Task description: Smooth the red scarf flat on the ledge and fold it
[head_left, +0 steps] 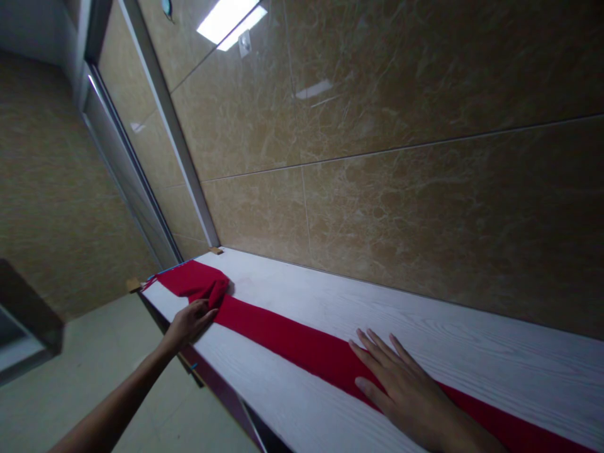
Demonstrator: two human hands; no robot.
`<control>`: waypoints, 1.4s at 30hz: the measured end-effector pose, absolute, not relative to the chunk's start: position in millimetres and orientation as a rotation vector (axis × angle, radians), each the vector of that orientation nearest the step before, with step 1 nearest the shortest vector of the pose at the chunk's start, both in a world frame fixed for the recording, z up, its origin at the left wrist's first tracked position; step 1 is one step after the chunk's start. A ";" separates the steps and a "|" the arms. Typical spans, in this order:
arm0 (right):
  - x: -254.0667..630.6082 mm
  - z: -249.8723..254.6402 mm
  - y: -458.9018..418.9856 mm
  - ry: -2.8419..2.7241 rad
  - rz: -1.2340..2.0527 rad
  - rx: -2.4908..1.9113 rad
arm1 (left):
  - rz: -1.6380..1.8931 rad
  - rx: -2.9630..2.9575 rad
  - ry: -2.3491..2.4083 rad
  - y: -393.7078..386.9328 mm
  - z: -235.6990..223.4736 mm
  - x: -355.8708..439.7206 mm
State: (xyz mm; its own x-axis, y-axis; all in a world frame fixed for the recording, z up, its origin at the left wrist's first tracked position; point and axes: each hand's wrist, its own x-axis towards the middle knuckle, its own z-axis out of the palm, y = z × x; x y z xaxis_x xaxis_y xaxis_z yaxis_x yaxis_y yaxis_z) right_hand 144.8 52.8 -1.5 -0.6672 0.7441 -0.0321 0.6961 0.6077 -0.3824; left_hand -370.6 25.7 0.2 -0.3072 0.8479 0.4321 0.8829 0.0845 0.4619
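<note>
A long red cloth (283, 336) runs lengthwise along a white wood-grain tabletop (302, 302). Its far end is wider and bunched into folds, with pale fringe-like strands at the table's end. My left hand (192, 319) grips the near edge of the cloth beside the folds, fingers closed and partly tucked under the fabric. Nearer to me, my right hand (399, 384) lies over the cloth with its fingers stretched out and spread, palm down, the fingertips reaching past the strip's far edge. Part of the strip is hidden beneath this hand.
A brown marble-patterned tiled wall (401, 207) borders the table's long far side. Small wooden blocks (134, 285) sit at the table's far corners. To the left are a metal-framed door (132, 163) and a pale tiled floor (117, 352).
</note>
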 end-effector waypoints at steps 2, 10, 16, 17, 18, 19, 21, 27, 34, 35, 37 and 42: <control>145.0 -1.6 52.5 -2.698 0.558 -1.220 | -0.966 -1.806 -2.243 26.5 1.4 -372.6; 145.2 1.8 52.0 -2.645 0.551 -1.196 | -0.677 -2.047 -1.843 38.8 16.1 -293.6; 145.8 7.5 47.7 -2.671 0.551 -1.181 | -0.178 -2.636 -1.819 55.5 15.0 -190.4; 146.6 8.5 46.4 -2.682 0.578 -1.181 | -0.120 -2.674 -1.839 55.9 14.1 -184.4; 147.4 9.3 45.2 -2.691 0.607 -1.179 | -0.071 -2.702 -1.855 55.5 13.1 -181.4; 148.2 9.9 44.3 -2.697 0.635 -1.172 | -0.030 -2.725 -1.865 54.4 12.1 -180.7; 149.4 10.2 43.5 -2.694 0.678 -1.151 | 0.024 -2.760 -1.871 51.4 10.6 -183.7; 149.7 10.3 44.4 -2.720 0.704 -1.135 | 0.138 -2.803 -1.817 46.5 15.3 -192.1; 137.8 15.8 40.9 -2.681 0.589 -1.080 | -0.043 -2.911 -1.608 51.7 31.9 -141.4; 136.0 15.1 40.5 -2.687 0.579 -1.084 | -0.069 -2.944 -1.566 53.5 30.3 -132.3; 134.2 12.7 39.8 -2.708 0.577 -1.114 | -0.097 -2.991 -1.511 56.6 23.0 -119.1; 137.6 9.2 39.0 -2.728 0.609 -1.127 | -0.112 -3.009 -1.507 56.6 0.5 -115.9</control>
